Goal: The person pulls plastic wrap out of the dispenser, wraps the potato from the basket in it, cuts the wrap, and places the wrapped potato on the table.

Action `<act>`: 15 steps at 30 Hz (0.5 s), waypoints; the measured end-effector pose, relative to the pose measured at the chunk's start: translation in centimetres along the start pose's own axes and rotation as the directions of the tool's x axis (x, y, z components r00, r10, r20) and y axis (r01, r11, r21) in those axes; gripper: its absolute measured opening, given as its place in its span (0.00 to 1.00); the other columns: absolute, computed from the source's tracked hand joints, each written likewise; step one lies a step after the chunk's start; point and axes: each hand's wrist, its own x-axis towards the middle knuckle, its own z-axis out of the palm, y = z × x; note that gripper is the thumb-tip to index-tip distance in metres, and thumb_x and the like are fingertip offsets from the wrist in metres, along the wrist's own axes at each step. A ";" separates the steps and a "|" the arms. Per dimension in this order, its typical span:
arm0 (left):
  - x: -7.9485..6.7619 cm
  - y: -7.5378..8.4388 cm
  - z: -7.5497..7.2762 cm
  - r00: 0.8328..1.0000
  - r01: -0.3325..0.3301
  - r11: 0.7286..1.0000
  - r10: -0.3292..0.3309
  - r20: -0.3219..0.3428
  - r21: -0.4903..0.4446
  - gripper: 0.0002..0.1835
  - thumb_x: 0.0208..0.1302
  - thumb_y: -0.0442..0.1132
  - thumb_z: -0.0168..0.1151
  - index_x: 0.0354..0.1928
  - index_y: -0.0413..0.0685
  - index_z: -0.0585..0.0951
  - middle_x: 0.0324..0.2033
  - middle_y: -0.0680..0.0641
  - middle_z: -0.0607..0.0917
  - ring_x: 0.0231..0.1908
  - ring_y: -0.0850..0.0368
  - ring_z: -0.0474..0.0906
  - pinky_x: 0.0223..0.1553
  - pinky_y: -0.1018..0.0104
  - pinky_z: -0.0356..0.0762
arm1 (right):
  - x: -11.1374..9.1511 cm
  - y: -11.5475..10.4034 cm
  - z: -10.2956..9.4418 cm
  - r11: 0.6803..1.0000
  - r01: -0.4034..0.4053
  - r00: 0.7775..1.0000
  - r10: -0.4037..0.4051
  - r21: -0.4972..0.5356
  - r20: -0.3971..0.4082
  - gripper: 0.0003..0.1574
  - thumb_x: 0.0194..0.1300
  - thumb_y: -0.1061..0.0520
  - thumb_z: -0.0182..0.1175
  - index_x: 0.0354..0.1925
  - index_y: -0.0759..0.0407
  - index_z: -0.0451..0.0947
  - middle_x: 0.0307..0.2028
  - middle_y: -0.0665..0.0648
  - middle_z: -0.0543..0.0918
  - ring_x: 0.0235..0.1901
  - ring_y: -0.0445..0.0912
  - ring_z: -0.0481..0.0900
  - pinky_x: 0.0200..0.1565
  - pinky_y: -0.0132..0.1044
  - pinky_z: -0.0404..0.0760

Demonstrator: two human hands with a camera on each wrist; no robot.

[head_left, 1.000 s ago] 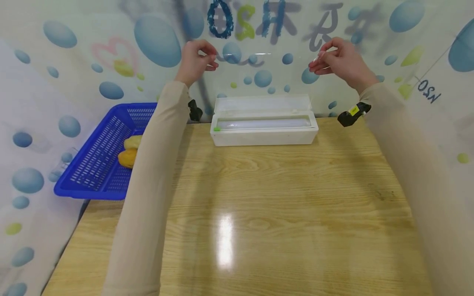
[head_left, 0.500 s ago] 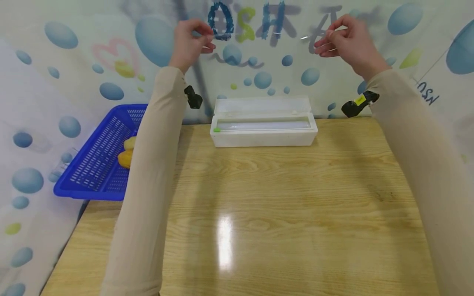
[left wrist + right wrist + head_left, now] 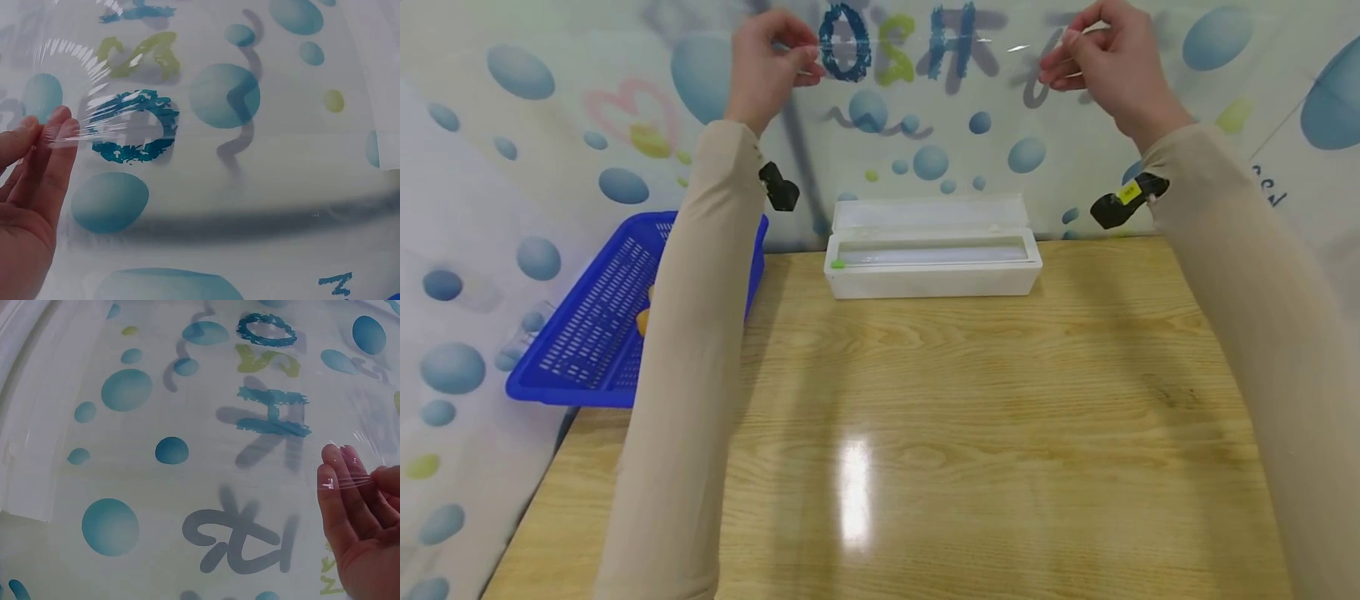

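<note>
Clear plastic wrap (image 3: 97,130) stretches between my two raised hands and shows mainly as bright creases and glints. My left hand (image 3: 769,67) pinches one corner between thumb and fingers, high at the upper left of the head view. My right hand (image 3: 1112,71) pinches the other corner (image 3: 353,482), and creases run to its thumb. Below and between the hands stands a white plastic wrap dispenser box (image 3: 936,282) with its lid (image 3: 928,215) raised. A pale roll (image 3: 943,254) lies inside, and a green slider (image 3: 838,264) sits at the front left.
A blue perforated basket (image 3: 576,342) with yellow fruit (image 3: 642,322) stands at the left, partly hidden by my left sleeve. The wooden table (image 3: 970,417) ends at a patterned backdrop (image 3: 820,167) right behind the box.
Both hands have risen in the head view, away from the box, and have moved somewhat farther apart with the plastic wrap between them. The box has stayed in place.
</note>
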 end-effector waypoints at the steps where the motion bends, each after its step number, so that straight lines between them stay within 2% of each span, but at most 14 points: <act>1: -0.2 0.1 -0.1 1.000 -0.001 1.000 0.001 0.002 -0.005 0.07 0.69 0.33 0.55 0.45 0.41 0.80 0.36 0.50 0.75 0.37 0.58 0.80 0.48 0.71 0.76 | -0.1 0.0 0.0 1.000 -0.004 1.000 0.004 0.002 0.003 0.08 0.72 0.57 0.52 0.48 0.58 0.70 0.37 0.56 0.84 0.37 0.46 0.82 0.46 0.27 0.77; 7: -1.2 0.7 -0.7 0.999 -0.020 0.999 0.021 0.036 -0.035 0.05 0.68 0.32 0.56 0.41 0.41 0.81 0.33 0.48 0.79 0.37 0.56 0.82 0.47 0.70 0.77 | -0.7 -0.4 -0.4 0.999 0.029 0.999 -0.028 -0.026 0.046 0.09 0.72 0.56 0.52 0.47 0.58 0.72 0.38 0.56 0.84 0.40 0.46 0.82 0.47 0.27 0.77; 15: -2.4 0.2 -2.3 0.983 -0.050 0.993 0.069 0.171 -0.111 0.04 0.68 0.33 0.57 0.41 0.40 0.79 0.33 0.43 0.85 0.34 0.51 0.82 0.43 0.68 0.79 | -2.5 -0.6 -1.1 0.994 0.104 0.988 -0.099 -0.036 0.121 0.10 0.72 0.58 0.52 0.48 0.63 0.72 0.38 0.57 0.84 0.38 0.46 0.83 0.43 0.25 0.78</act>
